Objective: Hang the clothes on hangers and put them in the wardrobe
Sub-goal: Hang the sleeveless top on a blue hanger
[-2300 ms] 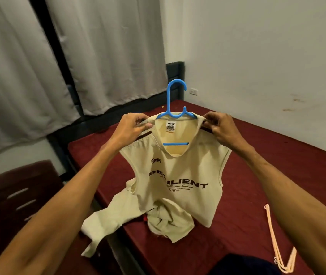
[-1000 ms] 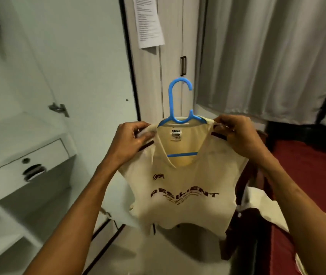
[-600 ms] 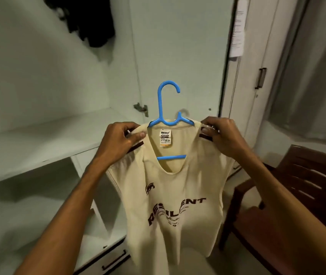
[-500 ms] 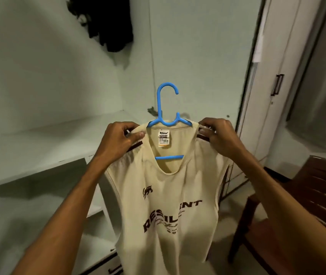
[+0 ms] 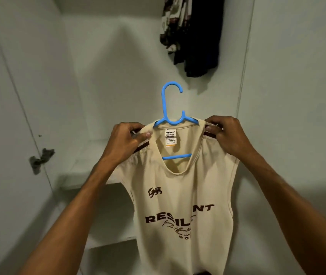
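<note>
A cream sleeveless shirt with dark brown lettering hangs on a blue plastic hanger, whose hook stands upright above the collar. My left hand pinches the shirt's left shoulder and the hanger arm under it. My right hand pinches the right shoulder the same way. I hold the shirt up in front of the open white wardrobe. The hanger's arms are hidden inside the shirt; only its hook, neck and lower bar show.
Dark and patterned clothes hang at the wardrobe's upper right. A white shelf runs behind the shirt, with another shelf below. The open wardrobe door with a metal hinge is at the left.
I have turned from the bed to the wardrobe, carrying the shirt on its hanger. The view now faces the wardrobe interior squarely, with the hanging clothes nearer. Both grips are unchanged.
</note>
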